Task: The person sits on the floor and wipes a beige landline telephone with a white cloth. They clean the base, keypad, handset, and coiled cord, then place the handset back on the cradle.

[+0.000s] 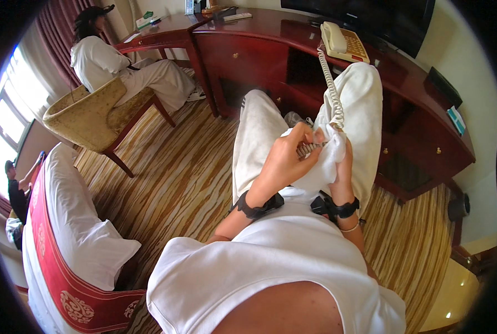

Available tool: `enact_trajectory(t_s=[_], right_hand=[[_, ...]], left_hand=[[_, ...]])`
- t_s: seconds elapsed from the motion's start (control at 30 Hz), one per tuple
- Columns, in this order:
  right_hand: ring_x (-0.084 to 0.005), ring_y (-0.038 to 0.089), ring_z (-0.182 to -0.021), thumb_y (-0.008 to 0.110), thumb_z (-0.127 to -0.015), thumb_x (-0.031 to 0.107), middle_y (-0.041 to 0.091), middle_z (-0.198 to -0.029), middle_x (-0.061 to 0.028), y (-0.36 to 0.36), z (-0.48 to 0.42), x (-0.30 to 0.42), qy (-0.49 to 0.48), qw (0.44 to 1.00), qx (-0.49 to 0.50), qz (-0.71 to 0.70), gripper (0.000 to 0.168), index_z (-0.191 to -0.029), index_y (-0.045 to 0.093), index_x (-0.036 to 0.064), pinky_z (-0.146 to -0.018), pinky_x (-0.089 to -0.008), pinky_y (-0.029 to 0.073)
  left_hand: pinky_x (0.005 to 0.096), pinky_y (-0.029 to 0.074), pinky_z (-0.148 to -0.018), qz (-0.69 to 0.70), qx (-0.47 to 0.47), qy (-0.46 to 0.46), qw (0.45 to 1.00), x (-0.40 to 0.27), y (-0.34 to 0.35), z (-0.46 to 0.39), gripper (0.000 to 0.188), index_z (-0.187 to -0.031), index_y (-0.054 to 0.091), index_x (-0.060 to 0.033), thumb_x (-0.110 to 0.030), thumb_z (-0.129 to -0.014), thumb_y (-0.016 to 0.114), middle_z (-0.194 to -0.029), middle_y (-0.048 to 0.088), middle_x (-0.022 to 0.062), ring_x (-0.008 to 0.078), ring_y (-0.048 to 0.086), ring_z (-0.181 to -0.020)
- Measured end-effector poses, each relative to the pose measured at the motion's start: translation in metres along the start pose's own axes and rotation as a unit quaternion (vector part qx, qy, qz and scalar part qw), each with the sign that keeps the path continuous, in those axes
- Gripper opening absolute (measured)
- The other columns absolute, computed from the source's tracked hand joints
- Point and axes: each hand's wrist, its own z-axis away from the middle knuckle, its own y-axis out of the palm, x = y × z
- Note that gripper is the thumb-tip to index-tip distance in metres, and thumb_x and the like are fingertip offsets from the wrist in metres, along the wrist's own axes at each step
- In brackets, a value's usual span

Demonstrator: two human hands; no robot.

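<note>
Over my lap, my left hand (pixel 292 156) grips a short stretch of coiled telephone cord (pixel 309 149), its fingers bent around the coils. A white cloth (pixel 333 152) lies bunched in my right hand (pixel 343 167), which is partly hidden behind it. The cord seems to pass into the cloth; just where is hidden. From the cloth the coiled cord rises between my knees to a cream desk telephone (pixel 343 43) on the dark red wooden desk. The handset rests on the telephone's left side. Black bands circle both my wrists.
The glossy desk (pixel 273 25) curves across the front, with a television (pixel 382 21) behind the telephone. A person (pixel 102 62) sits on an upholstered chair (pixel 94 117) at the left. Another person (pixel 18 192) is beyond the bed (pixel 73 208) at far left.
</note>
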Motion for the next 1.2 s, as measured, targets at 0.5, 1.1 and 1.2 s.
enact_trajectory(t_s=[0.5,1.1,1.2], right_hand=[[-0.0062,0.059,-0.079,0.059,-0.089,0.019,0.062,-0.093,0.0002,-0.008,0.004,-0.012,0.085,0.990,-0.017,0.111,0.026,-0.109,0.059,0.003,-0.069,-0.0199,0.048],[-0.0049,0.055,-0.082,0.055,-0.092,0.018,0.058,-0.098,0.0007,0.009,0.014,-0.001,0.017,0.992,-0.014,0.125,0.024,-0.108,0.058,0.001,-0.070,-0.0203,0.046],[-0.0076,0.055,-0.084,0.053,-0.093,0.023,0.058,-0.098,-0.0004,0.001,0.010,0.001,-0.032,0.993,-0.007,0.114,0.026,-0.108,0.058,0.002,-0.072,-0.0222,0.047]], left_hand=[[0.0234,0.045,-0.063,0.084,-0.025,-0.031,0.996,-0.001,-0.010,-0.002,0.014,-0.093,0.054,0.0018,-0.007,-0.086,0.063,-0.080,0.062,0.0077,0.0107,0.056,-0.069],[0.0219,0.040,-0.056,0.008,0.036,-0.007,0.999,-0.003,-0.005,-0.002,0.019,-0.102,0.047,-0.0021,0.000,-0.086,0.055,-0.073,0.061,0.0073,0.0062,0.049,-0.061],[0.0233,0.038,-0.051,-0.016,0.079,-0.055,0.995,-0.015,-0.003,0.000,0.018,-0.103,0.048,-0.0024,-0.004,-0.088,0.056,-0.066,0.060,0.0068,0.0064,0.046,-0.054]])
